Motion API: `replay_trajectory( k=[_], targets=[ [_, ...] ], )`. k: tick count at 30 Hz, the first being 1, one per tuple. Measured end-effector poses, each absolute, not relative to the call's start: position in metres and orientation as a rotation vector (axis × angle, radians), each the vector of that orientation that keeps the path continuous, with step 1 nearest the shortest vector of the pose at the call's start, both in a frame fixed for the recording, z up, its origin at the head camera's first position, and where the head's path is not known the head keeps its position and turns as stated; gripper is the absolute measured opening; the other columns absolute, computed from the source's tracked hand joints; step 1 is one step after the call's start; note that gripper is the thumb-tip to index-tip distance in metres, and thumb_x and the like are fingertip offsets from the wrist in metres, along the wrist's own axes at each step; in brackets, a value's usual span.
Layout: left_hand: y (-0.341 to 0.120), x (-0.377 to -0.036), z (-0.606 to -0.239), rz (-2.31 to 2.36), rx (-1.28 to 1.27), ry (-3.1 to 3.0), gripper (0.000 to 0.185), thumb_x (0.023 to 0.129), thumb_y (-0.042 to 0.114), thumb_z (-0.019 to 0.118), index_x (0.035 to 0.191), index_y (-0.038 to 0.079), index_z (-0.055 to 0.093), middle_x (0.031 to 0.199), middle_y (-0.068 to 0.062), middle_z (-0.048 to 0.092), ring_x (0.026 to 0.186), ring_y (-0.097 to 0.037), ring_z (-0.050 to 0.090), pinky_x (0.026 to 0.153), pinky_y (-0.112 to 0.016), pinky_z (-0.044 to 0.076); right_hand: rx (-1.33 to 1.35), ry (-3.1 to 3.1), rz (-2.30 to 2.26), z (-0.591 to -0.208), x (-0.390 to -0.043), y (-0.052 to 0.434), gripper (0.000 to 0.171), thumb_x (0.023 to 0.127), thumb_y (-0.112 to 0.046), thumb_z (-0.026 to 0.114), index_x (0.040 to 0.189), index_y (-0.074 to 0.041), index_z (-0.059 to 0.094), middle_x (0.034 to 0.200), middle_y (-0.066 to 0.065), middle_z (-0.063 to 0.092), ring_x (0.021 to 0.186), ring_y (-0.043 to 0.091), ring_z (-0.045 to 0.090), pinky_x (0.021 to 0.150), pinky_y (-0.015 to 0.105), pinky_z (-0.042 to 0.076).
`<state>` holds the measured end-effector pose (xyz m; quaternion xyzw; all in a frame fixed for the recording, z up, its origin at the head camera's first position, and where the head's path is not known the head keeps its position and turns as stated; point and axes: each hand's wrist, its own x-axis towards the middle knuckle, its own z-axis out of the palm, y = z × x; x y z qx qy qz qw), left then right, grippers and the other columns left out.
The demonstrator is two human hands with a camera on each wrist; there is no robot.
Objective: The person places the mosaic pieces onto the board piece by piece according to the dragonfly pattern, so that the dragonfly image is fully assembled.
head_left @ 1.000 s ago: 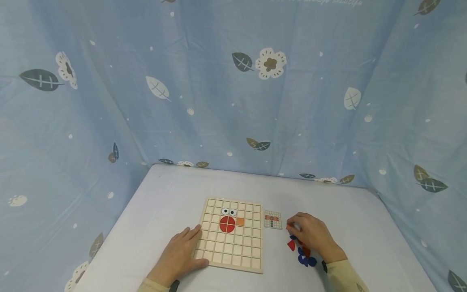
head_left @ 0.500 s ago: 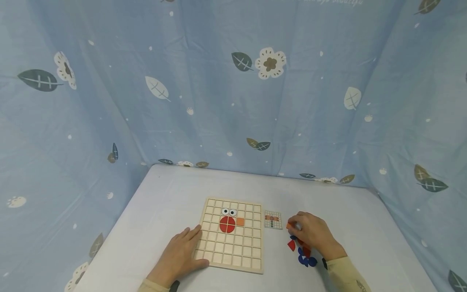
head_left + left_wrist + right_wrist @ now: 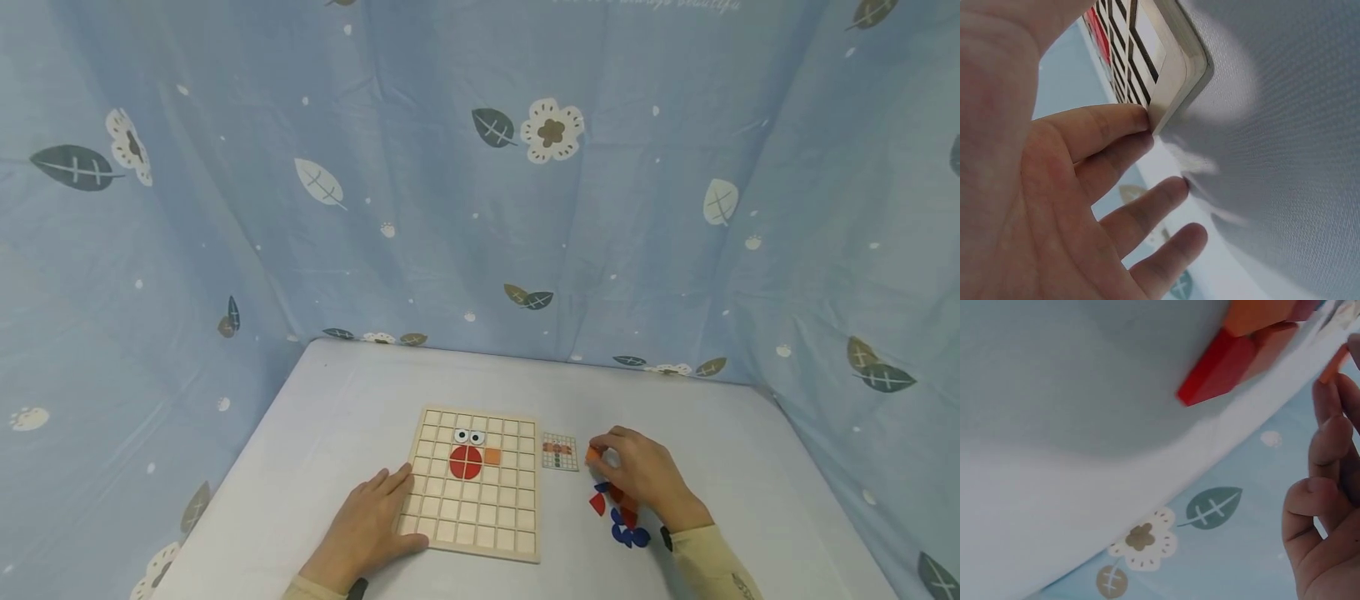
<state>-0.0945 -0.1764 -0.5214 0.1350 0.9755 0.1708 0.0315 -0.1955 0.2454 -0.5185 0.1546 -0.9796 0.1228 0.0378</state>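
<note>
— What's in the right hand (image 3: 637,477)?

— I see a small orange tile (image 3: 593,454) pinched at its fingertips, lifted just above the tabletop (image 3: 352,400), close beside the little pattern card (image 3: 560,451). From the right wrist view I catch only an orange edge (image 3: 1334,364) at the fingertips (image 3: 1325,434), so the grip is closed on that tile.

— And right under that hand?

— A loose pile of pieces (image 3: 618,515): red and blue ones, lying on the tabletop partly beneath the palm.

— Where is the board?

— The wooden grid board (image 3: 474,482) lies flat to the left of the card. I count two eye tiles near its top, a red circle (image 3: 465,462) below them, and an orange square (image 3: 492,455) touching the circle's right side.

— The left hand (image 3: 365,529)?

— It rests flat, fingers straight, on the board's near left corner; nothing gripped. From the left wrist view I see fingertips (image 3: 1116,125) against the board's edge (image 3: 1175,75).

— Surroundings?

— A blue leaf-print curtain (image 3: 480,167) all round.
</note>
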Motion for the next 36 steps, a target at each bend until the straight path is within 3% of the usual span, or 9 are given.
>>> replay_trajectory(
  k=[7, 18, 25, 36],
  targets=[
    [-0.176, -0.095, -0.521, 0.527, 0.422, 3.006, 0.098, 0.072, 0.062, 0.082, 0.141, -0.002, 0.056, 0.152, -0.014, 0.049, 0.136, -0.045, 0.045, 0.109, -0.06, 0.04, 0.705, -2.73, 0.426, -0.514, -0.195, 0.235, 0.026, 0.082, -0.031, 0.086, 0.105, -0.022, 0.078, 0.095, -0.01, 0.069, 0.081, 0.01, 0.066, 0.069, 0.031, 0.06],
    [-0.175, -0.095, -0.522, 0.514, 0.432, 3.021, 0.097, 0.072, 0.06, 0.083, 0.141, -0.003, 0.057, 0.152, -0.014, 0.049, 0.136, -0.045, 0.046, 0.109, -0.059, 0.041, 0.902, -2.494, 0.524, -0.501, -0.202, 0.201, 0.031, 0.078, -0.026, 0.089, 0.105, -0.018, 0.077, 0.097, -0.006, 0.07, 0.084, 0.011, 0.068, 0.068, 0.031, 0.061],
    [-0.176, -0.094, -0.523, 0.505, 0.432, 3.025, 0.098, 0.071, 0.061, 0.083, 0.141, -0.003, 0.056, 0.152, -0.014, 0.05, 0.135, -0.045, 0.047, 0.108, -0.059, 0.042, 0.987, -2.426, 0.595, -0.501, -0.203, 0.177, 0.027, 0.08, -0.02, 0.087, 0.105, -0.015, 0.077, 0.097, -0.002, 0.07, 0.077, 0.015, 0.067, 0.062, 0.027, 0.058],
    [-0.176, -0.095, -0.523, 0.494, 0.445, 3.037, 0.097, 0.071, 0.062, 0.082, 0.14, -0.002, 0.057, 0.151, -0.014, 0.05, 0.135, -0.045, 0.047, 0.108, -0.059, 0.042, 1.043, -2.422, 0.563, -0.507, -0.2, 0.145, 0.026, 0.081, -0.026, 0.087, 0.105, -0.021, 0.077, 0.099, -0.009, 0.069, 0.086, 0.007, 0.067, 0.069, 0.027, 0.059]
  ],
)
